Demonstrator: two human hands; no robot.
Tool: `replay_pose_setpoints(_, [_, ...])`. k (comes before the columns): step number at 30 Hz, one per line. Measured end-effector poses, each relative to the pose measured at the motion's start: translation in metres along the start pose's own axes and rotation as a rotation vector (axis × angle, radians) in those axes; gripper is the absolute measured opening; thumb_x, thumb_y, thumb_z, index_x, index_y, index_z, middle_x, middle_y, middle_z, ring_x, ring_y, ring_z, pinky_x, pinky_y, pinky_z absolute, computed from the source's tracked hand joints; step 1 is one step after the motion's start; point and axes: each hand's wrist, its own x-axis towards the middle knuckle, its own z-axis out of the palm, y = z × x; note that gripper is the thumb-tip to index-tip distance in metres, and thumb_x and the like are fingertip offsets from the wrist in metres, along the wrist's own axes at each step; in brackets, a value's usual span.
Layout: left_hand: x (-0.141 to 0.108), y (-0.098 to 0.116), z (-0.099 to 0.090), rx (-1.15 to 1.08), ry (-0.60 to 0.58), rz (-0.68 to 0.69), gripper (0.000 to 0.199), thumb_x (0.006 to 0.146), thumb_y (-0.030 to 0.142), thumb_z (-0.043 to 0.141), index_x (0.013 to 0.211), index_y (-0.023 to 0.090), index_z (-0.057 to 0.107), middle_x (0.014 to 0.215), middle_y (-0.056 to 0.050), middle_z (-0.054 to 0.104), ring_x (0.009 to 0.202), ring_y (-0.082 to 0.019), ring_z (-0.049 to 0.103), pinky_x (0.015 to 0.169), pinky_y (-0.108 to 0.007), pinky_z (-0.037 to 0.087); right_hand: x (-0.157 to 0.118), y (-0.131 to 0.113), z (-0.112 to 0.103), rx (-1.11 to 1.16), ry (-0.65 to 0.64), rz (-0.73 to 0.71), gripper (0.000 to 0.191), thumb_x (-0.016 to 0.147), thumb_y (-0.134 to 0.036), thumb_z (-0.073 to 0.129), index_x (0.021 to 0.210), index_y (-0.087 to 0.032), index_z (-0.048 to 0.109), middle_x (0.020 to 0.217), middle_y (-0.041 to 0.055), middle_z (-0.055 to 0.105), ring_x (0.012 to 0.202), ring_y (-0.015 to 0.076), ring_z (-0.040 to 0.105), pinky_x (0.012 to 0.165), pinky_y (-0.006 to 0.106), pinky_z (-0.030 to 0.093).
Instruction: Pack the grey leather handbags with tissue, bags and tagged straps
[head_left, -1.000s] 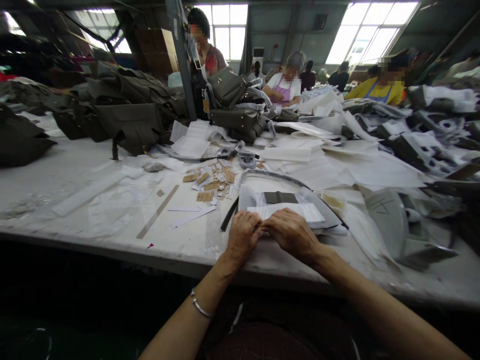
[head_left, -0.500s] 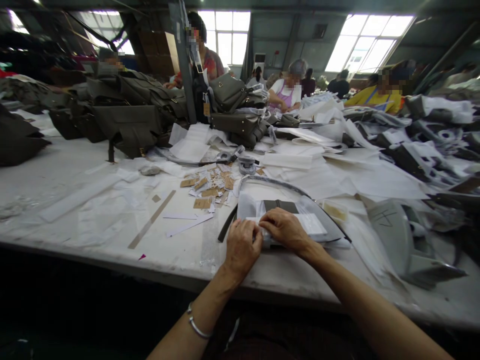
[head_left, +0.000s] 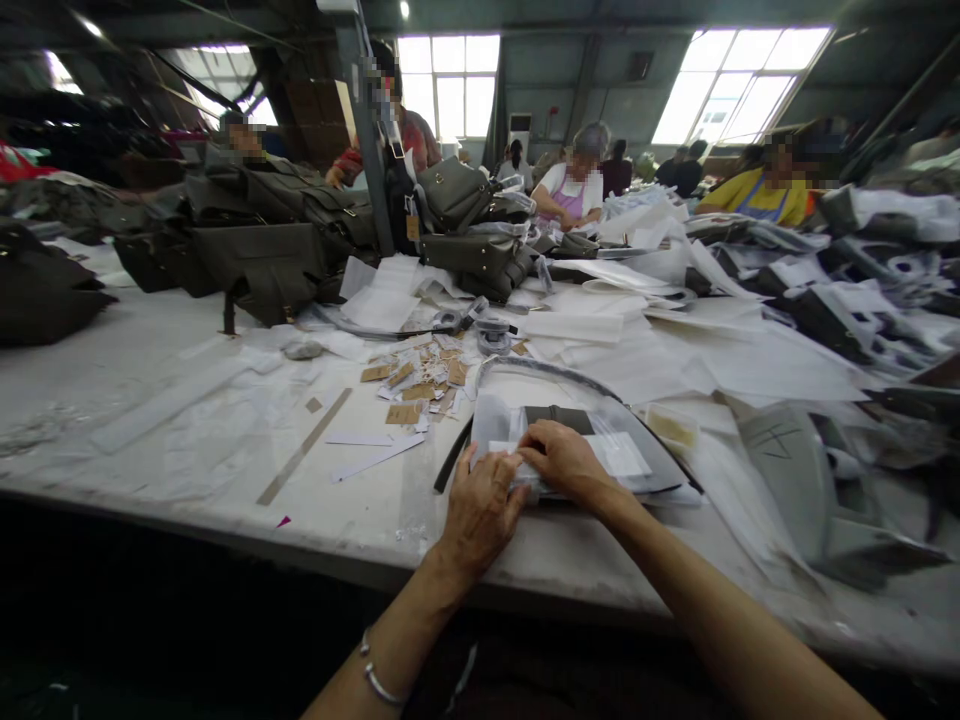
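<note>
A dark grey-green handbag (head_left: pixel 559 414) lies flat before me, partly covered by white wrapping (head_left: pixel 626 455). Its strap (head_left: pixel 559 368), sleeved in clear plastic, arches around the far side. My left hand (head_left: pixel 484 505) rests at the bag's near left corner, fingers curled and closed on the wrapping's edge. Close beside it, almost touching, my right hand (head_left: pixel 566 460) pinches the same wrapping near the middle. The fingertips of both hands are partly hidden.
Brown hang tags (head_left: pixel 409 412) lie in a heap left of the bag, near paper strips (head_left: pixel 379 455). Finished-looking handbags (head_left: pixel 259 265) are piled at the back left. White sheets (head_left: pixel 675 350) spread behind. A grey-green piece (head_left: pixel 795 480) stands right. Co-workers sit across the table (head_left: pixel 187 510).
My left hand has shifted slightly down and left, its fingers now straighter. My right hand stays near the same spot on the wrapping. The view has tilted slightly.
</note>
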Motion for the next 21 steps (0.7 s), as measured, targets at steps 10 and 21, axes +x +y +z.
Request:
replay_pose_setpoints(10, [-0.013, 0.018, 0.002, 0.228, 0.039, 0.149, 0.028, 0.096, 0.020, 0.049, 0.123, 0.016, 0.057, 0.112, -0.007, 0.068, 0.112, -0.020, 0.060, 0.107, -0.042, 0.037, 0.002, -0.005, -0.003, -0.051, -0.073, 0.026, 0.010, 0.086, -0.019, 0.059, 0.080, -0.019, 0.067, 0.086, 0.0034, 0.067, 0.086, 0.0171, 0.060, 0.076, 0.026, 0.040])
replay_pose_setpoints(21, [-0.014, 0.017, 0.003, 0.290, -0.088, 0.032, 0.047, 0.086, 0.037, 0.068, 0.129, 0.024, 0.055, 0.121, -0.006, 0.064, 0.118, -0.026, 0.056, 0.106, -0.048, 0.036, 0.004, -0.008, -0.003, -0.016, -0.031, 0.021, 0.010, 0.083, -0.017, 0.061, 0.079, -0.018, 0.070, 0.083, 0.0056, 0.068, 0.083, 0.0187, 0.061, 0.075, 0.027, 0.042])
